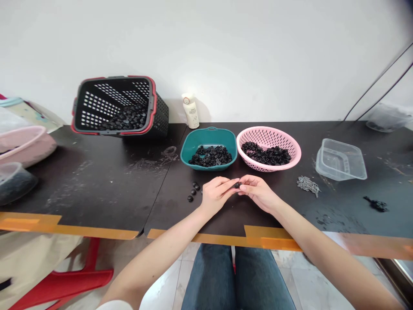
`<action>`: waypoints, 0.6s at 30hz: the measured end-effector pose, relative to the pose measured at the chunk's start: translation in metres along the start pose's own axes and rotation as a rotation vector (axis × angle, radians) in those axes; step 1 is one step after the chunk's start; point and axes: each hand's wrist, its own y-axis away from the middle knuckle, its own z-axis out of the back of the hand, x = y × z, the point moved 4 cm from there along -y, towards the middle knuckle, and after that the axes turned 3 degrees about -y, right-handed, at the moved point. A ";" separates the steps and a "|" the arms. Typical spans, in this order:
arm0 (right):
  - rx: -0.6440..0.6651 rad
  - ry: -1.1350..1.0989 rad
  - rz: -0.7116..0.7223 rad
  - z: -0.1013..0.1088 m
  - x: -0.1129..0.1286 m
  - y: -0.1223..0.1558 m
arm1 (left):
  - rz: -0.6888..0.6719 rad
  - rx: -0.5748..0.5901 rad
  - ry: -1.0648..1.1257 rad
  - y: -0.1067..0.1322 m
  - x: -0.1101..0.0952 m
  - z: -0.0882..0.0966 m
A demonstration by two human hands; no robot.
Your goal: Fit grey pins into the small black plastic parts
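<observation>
Between the fingertips of both hands is a small round black part [238,185], mostly covered by the fingers. My left hand [217,191] pinches it from the left, and my right hand [256,191] from the right. Several shiny black round pieces [190,198] lie on the table beside my left hand. Just beyond the hands stands a teal basin [209,131] with a heap of small black parts. Touching it on the right, a pink perforated basket [292,148] holds black ring-like parts.
A grey-and-red basket [161,114] with black round pieces lies tipped at the back left. Near the wall stands a white bottle [191,113]. To the right are a pile of grey pieces [308,185], a clear plastic container [342,159] and a black cluster [377,204]. Orange tape [206,239] lines the table edge.
</observation>
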 end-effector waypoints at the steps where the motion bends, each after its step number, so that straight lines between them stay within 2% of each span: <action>1: -0.002 0.001 0.001 0.000 0.000 0.000 | 0.002 0.001 0.000 0.000 0.000 0.000; 18: -0.007 0.059 0.033 -0.002 0.003 0.002 | 0.042 -0.021 0.031 0.001 0.003 -0.001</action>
